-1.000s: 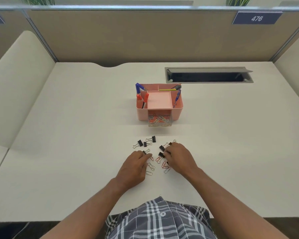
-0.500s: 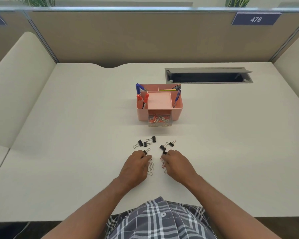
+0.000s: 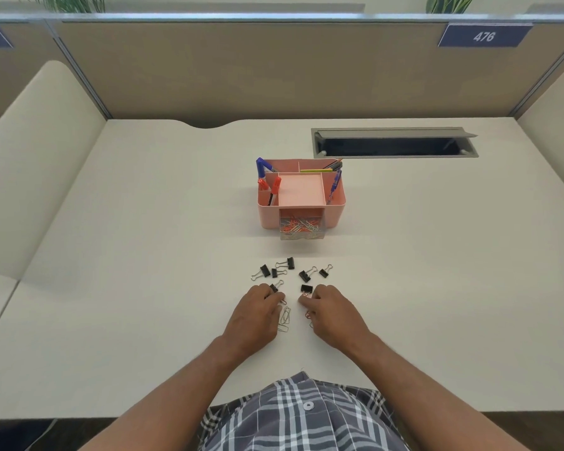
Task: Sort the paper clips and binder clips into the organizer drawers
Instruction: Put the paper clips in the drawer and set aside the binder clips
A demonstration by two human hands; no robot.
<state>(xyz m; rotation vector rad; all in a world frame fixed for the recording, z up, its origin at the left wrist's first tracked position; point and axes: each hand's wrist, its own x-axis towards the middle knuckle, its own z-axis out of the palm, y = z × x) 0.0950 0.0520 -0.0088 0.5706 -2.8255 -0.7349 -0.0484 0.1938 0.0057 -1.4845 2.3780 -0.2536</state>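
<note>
A pink organizer stands mid-desk. Its clear drawer is pulled out and holds red and silver paper clips. Several black binder clips lie scattered in front of it. My left hand rests palm down, fingertips touching a binder clip and a red paper clip. Silver paper clips lie between my hands. My right hand is curled palm down beside another binder clip, its fingertips on red paper clips. My fingers hide whether either hand grips anything.
Pens and markers stick up from the organizer's side compartments. A grey cable hatch is open at the back right of the white desk. Beige partition walls close off the back and both sides.
Both hands have drawn back slightly toward my body over the paper clips. The right hand left the binder clips it covered, so two more of them now show.
</note>
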